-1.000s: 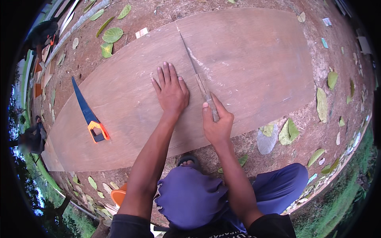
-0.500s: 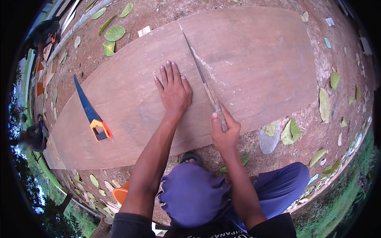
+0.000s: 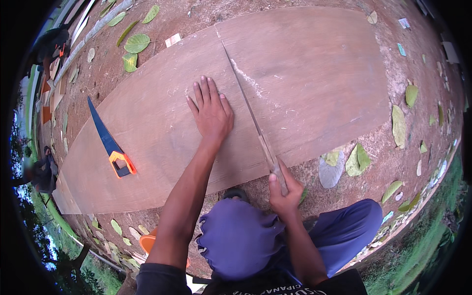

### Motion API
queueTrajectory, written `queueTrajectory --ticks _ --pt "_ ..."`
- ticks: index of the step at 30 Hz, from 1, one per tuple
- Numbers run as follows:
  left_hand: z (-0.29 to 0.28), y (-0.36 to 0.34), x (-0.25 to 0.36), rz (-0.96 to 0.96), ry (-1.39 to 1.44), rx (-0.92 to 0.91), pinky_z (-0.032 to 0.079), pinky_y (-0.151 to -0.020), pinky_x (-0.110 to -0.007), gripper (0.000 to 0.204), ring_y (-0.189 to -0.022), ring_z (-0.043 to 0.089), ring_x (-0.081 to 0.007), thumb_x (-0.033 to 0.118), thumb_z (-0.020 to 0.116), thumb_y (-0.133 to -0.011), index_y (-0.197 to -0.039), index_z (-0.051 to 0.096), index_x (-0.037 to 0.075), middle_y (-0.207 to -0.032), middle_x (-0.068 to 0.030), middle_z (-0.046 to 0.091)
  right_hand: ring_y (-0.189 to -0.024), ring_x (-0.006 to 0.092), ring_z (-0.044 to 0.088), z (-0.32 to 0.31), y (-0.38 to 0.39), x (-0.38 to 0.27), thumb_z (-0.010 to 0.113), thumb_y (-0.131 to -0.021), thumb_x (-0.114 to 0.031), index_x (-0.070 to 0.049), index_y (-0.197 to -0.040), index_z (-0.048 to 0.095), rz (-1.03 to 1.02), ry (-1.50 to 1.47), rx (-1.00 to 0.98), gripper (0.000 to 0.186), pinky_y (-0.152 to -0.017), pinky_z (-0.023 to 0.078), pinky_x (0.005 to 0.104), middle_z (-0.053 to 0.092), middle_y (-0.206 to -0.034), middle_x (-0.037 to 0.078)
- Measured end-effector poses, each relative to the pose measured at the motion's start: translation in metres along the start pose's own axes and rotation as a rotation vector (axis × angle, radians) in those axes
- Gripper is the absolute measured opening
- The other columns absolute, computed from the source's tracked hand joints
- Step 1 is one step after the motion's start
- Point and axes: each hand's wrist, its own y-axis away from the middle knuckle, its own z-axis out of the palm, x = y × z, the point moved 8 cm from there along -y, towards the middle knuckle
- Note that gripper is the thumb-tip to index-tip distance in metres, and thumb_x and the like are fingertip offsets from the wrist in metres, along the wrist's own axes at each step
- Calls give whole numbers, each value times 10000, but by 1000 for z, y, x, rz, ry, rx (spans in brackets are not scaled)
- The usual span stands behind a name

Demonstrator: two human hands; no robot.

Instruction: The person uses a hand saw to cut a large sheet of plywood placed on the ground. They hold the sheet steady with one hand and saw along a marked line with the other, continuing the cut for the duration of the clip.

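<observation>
A large brown plywood sheet [image 3: 314,93] lies on the ground in front of me. My left hand [image 3: 212,114] rests flat on it with the fingers stretched out, left of the cut line. My right hand [image 3: 286,189], at the sheet's near edge, is closed round the wooden handle of a handsaw [image 3: 250,110]. The saw's narrow blade points away from me along a thin cut that runs in from the far edge. Pale sawdust lies beside the blade. A second handsaw [image 3: 110,137], with a dark blue blade and an orange and black handle, lies on the sheet's left part.
Green leaves [image 3: 137,43] and a small wood block [image 3: 173,40] lie beyond the far edge. More leaves [image 3: 357,160] are scattered on the right. An orange object [image 3: 148,242] stands near my left forearm. Two other people [image 3: 45,169] are at the far left.
My right hand has drawn the handsaw back toward me and slightly right, past the sheet's near edge. My left hand still lies flat on the sheet. The view has shifted slightly.
</observation>
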Motion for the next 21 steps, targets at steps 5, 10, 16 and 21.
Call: queueTrajectory --ticks 5,10,16,21 --pt "0 0 6 8 -12 8 76 -1254 -587 592 -1563 197 -359 273 362 -1053 -1580 328 8 -1665 -162 291 -772 158 690 -20 18 -10 653 -953 -95 102 -1323 617 107 14 -104 420 -729 563 328 742 -930 217" --pt "0 -4 15 29 42 15 74 -1253 -589 595 -1563 199 -354 275 369 -1050 -1579 331 5 -1665 -158 295 -758 136 688 45 -82 8 671 -943 -99 107 -1338 599 15 -86 3 452 -700 552 286 747 -912 189" --pt "0 -3 2 -11 -5 6 71 -1257 -579 591 -1567 183 -353 277 351 -1056 -1583 323 10 -1671 -152 284 -822 140 711 -36 39 -7 668 -929 -83 95 -1330 616 70 13 -68 442 -745 562 293 751 -936 199" --pt "3 -3 12 5 29 14 87 -1252 -592 593 -1560 211 -354 279 371 -1046 -1574 348 9 -1662 -150 306 -811 155 709 24 -55 8 678 -929 -92 93 -1318 625 101 -23 -27 434 -757 559 287 750 -976 194"
